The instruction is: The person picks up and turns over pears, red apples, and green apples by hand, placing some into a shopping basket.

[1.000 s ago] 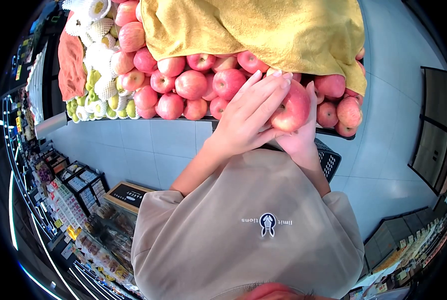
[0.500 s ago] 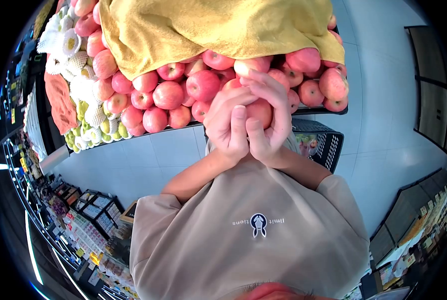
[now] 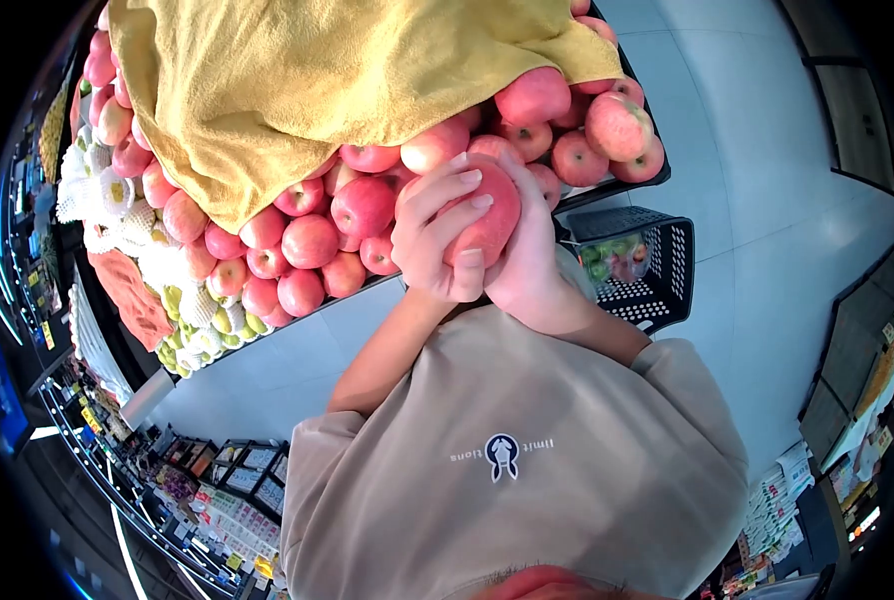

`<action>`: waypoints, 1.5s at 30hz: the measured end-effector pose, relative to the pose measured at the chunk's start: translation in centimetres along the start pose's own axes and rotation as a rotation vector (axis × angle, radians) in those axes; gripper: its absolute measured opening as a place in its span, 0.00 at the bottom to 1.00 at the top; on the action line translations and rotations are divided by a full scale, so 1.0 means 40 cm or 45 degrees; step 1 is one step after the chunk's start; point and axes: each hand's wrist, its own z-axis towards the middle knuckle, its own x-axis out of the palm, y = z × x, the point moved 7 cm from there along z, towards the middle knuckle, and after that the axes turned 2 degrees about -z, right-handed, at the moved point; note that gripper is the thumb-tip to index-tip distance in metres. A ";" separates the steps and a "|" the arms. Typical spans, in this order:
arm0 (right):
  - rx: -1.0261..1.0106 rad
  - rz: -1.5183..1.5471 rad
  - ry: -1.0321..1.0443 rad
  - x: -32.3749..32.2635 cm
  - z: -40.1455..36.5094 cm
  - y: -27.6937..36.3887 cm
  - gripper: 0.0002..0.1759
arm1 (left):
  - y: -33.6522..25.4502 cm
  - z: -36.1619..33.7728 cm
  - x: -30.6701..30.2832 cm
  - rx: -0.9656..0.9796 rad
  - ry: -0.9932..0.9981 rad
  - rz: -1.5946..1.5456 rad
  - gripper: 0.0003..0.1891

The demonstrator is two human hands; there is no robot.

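Grip shifted, more of the held apple (image 3: pixel 495 212) shows now. Left hand (image 3: pixel 435 232) curled over its left side, right hand (image 3: pixel 529 262) cupping the other. Apple pile (image 3: pixel 310 243) beyond both hands, yellow cloth (image 3: pixel 297 80) partly over it. Black basket (image 3: pixel 675 262) right of right hand.

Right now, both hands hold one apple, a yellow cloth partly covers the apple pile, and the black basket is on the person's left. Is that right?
Not quite: in the head view the black basket is on the person's right. The held apple and yellow cloth are as stated.
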 end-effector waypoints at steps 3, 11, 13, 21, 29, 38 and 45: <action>-0.310 -0.417 -0.267 -0.009 -0.017 0.007 0.27 | -0.001 0.010 -0.001 -0.091 -0.090 -0.146 0.17; -2.522 -2.113 0.627 0.077 -0.155 0.131 0.37 | 0.008 0.014 0.095 -0.799 -0.017 -0.663 0.19; -2.379 -2.194 0.602 0.067 -0.158 0.174 0.38 | 0.022 -0.017 0.126 -0.992 0.096 -0.662 0.19; -2.131 -2.292 0.070 0.008 -0.121 0.243 0.35 | 0.045 -0.063 0.187 -0.787 0.336 -0.268 0.24; -2.148 -2.322 0.010 -0.042 -0.080 0.229 0.32 | 0.073 -0.089 0.189 -0.578 0.370 -0.180 0.32; -2.185 -2.293 -0.014 -0.066 -0.076 0.239 0.24 | 0.065 -0.100 0.232 -0.338 0.592 0.117 0.30; -2.201 -2.263 0.118 -0.053 -0.086 0.247 0.10 | 0.060 -0.099 0.208 -0.379 0.642 0.214 0.26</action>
